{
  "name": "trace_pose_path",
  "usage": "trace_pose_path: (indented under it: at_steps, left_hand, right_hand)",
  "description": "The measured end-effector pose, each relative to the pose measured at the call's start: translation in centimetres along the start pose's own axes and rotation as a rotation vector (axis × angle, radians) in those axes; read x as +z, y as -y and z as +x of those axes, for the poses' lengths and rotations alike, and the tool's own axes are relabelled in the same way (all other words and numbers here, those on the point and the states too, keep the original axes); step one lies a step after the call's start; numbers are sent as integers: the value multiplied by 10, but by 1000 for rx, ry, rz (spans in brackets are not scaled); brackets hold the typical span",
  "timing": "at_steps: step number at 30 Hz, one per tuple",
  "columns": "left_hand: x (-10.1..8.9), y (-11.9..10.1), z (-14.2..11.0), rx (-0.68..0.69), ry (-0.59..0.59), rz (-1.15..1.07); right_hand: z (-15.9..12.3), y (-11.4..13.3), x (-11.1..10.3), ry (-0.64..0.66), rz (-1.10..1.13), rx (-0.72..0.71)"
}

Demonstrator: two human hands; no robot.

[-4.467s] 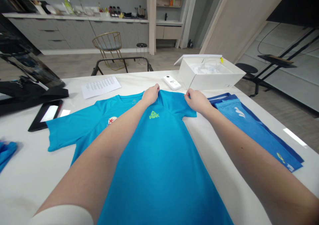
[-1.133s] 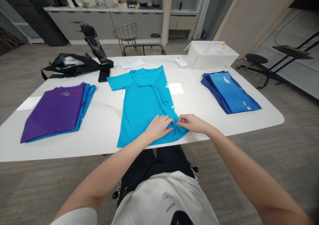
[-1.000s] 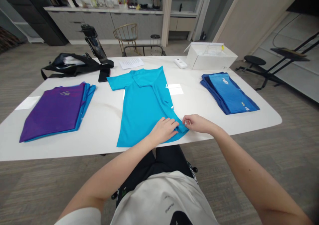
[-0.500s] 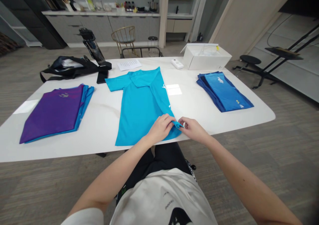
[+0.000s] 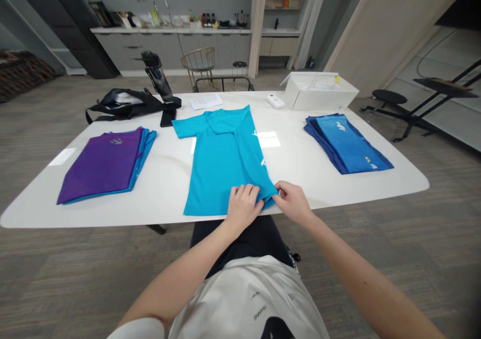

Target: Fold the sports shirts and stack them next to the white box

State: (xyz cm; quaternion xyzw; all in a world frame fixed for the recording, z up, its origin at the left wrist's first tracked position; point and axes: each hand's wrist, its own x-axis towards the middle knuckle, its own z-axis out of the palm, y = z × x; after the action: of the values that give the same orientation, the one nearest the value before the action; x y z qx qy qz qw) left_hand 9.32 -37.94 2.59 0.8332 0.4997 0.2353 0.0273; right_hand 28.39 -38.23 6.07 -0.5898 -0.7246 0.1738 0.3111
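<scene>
A turquoise T-shirt [image 5: 216, 168] lies on the table in front of me, one sleeve out to the left and its right side folded inward. My right hand [image 5: 293, 203] pinches the lower right corner of the shirt between thumb and fingers. Close beside it, my left hand [image 5: 244, 206] is closed on the bottom hem, fingers bent over the cloth. Part of the hem between the hands is bunched, and my fingers hide some of it. Small white prints show along the folded right side.
On the white table [image 5: 169, 189], a purple and blue pile of folded shirts [image 5: 103, 161] lies left and blue folded shirts [image 5: 349, 143] lie right. Behind are a black bag [image 5: 124, 103], a bottle [image 5: 158, 76], a phone [image 5: 168, 117], a paper sheet [image 5: 206, 101] and a white box [image 5: 321, 92].
My left hand has moved down toward the table edge and slightly away from my right hand. The rolled hem corner has been let down flatter. The view has shifted a little.
</scene>
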Motion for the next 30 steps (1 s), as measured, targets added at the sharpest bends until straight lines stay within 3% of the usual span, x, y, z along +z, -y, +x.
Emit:
trace_pose_path:
  at_steps: [5,8,11,17,30]
  left_hand:
    - [-18,11,-1,-27,-19,17]
    - [-37,23,-4,8,-106,-28]
    - [-48,35,-9,42,-125,-86]
    - [-41,51,-36,54,86,-10]
    - [-36,46,-61,191,109,73]
  right_hand:
    - [-3,-5,1,-33,-226,-94]
    - [-11,-8,8,38,-389,-106]
    - [-21,-10,15,104,-393,-59]
    - [-37,-18,13,207,-342,-128]
    - [-44,-27,1,330,-315,-272]
